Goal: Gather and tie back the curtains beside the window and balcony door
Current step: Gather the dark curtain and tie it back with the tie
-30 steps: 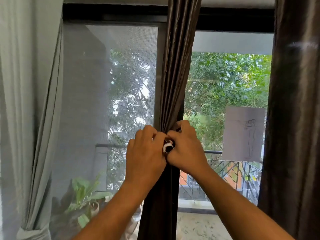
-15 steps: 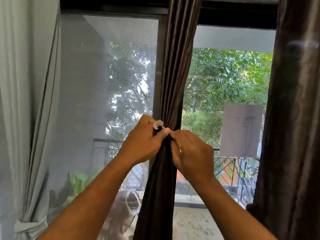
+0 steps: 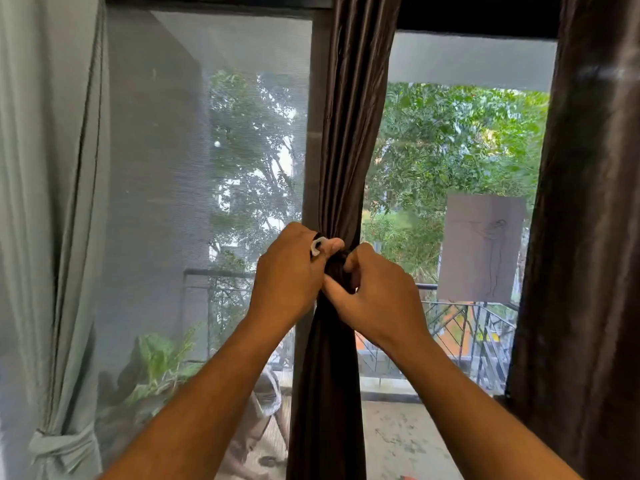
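- The dark brown curtain (image 3: 349, 140) hangs in front of the window frame post, between the meshed pane on the left and the clear pane on the right; it is bunched into a narrow column, pinched tightest at hand height.
- A small white clip (image 3: 318, 245) sits at that pinch point.
- The left hand (image 3: 289, 275) has its fingers curled, thumb and forefinger pinching the white clip against the fabric.
- The right hand (image 3: 375, 299) wraps its fingers round the gathered bunch just beside the left, gripping it.
- A pale green curtain (image 3: 45, 202) on the far left is already tied low down.
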